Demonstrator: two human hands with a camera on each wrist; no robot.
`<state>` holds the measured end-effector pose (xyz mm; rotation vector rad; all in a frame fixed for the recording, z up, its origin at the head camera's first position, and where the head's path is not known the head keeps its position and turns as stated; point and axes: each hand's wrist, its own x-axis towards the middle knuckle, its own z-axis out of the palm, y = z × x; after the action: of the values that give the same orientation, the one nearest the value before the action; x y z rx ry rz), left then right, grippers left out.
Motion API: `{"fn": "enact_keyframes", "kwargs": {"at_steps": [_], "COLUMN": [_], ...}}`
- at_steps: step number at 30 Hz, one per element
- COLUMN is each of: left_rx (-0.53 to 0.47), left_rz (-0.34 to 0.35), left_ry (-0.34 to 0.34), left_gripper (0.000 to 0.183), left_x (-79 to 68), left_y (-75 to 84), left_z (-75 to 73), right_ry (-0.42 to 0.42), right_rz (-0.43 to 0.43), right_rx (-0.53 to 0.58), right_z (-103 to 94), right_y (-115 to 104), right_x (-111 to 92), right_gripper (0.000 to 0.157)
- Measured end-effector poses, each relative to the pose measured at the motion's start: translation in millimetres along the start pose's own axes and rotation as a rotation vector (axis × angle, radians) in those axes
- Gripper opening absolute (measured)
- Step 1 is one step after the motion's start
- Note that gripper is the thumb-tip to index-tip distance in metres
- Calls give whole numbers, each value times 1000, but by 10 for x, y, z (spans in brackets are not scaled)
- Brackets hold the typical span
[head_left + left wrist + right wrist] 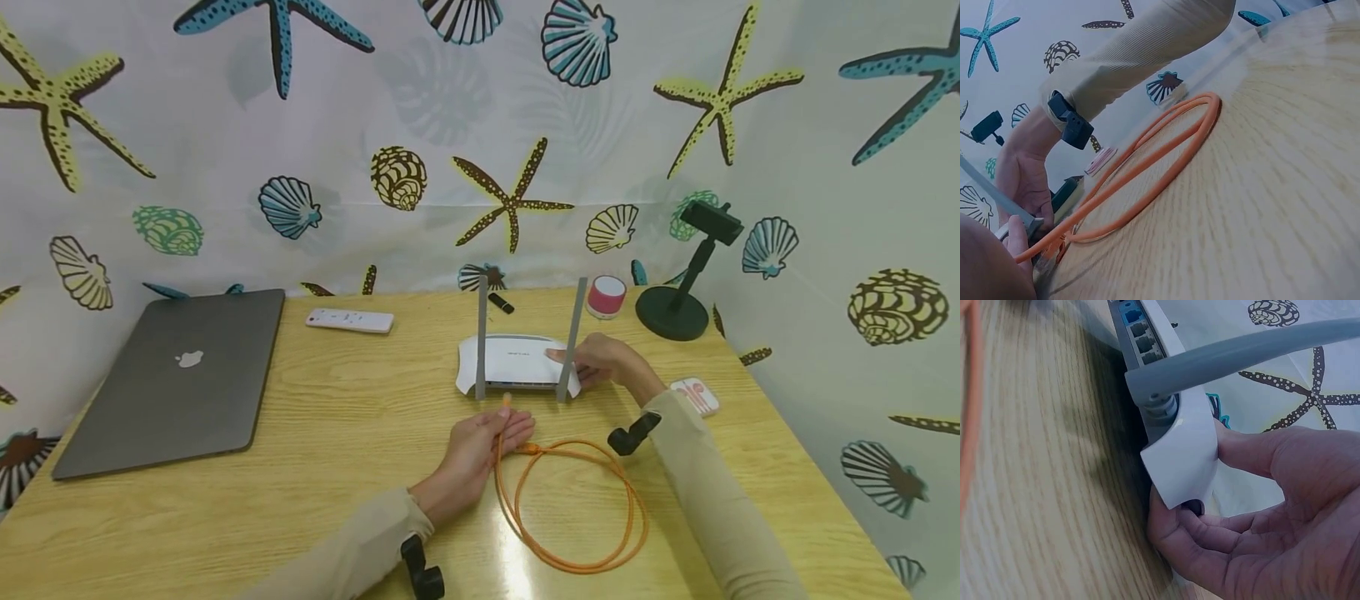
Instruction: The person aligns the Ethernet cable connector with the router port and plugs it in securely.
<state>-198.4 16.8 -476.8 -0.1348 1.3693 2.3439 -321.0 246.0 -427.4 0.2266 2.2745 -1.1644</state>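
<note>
In the head view a white router point(517, 354) with two upright grey antennas point(482, 337) sits near the table's middle, its port side towards me. My right hand point(606, 362) grips its right end; the right wrist view shows the thumb on top and fingers curled beneath the white casing point(1188, 453). A row of ports point(1139, 329) shows there, one of them blue. My left hand point(472, 454) pinches an orange network cable point(1210, 112) near its end. The plug point(507, 401) points at the router's ports, a little apart from them. The rest of the cable lies coiled on the table.
A closed grey laptop point(187, 375) lies at the left, a white remote point(349, 321) behind. A USB stick point(501, 302), a pink-and-white round container point(606, 297) and a black stand point(672, 312) are at the back. A small white box point(696, 396) lies beside my right wrist.
</note>
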Motion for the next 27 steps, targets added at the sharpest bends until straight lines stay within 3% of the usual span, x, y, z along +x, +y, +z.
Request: {"fn": "enact_keyframes", "kwargs": {"at_steps": [14, 27], "left_rx": [8, 5], "left_rz": [46, 33], "left_ry": [19, 44], "left_gripper": [36, 37], "left_x": [112, 132], "left_y": [0, 24], "left_z": [11, 25], "right_ry": [-6, -27], "right_rz": [8, -17], "right_rx": [-31, -67], "right_z": [-13, 17], "right_y": [-29, -22], "right_x": [31, 29], "right_gripper": [49, 50]}}
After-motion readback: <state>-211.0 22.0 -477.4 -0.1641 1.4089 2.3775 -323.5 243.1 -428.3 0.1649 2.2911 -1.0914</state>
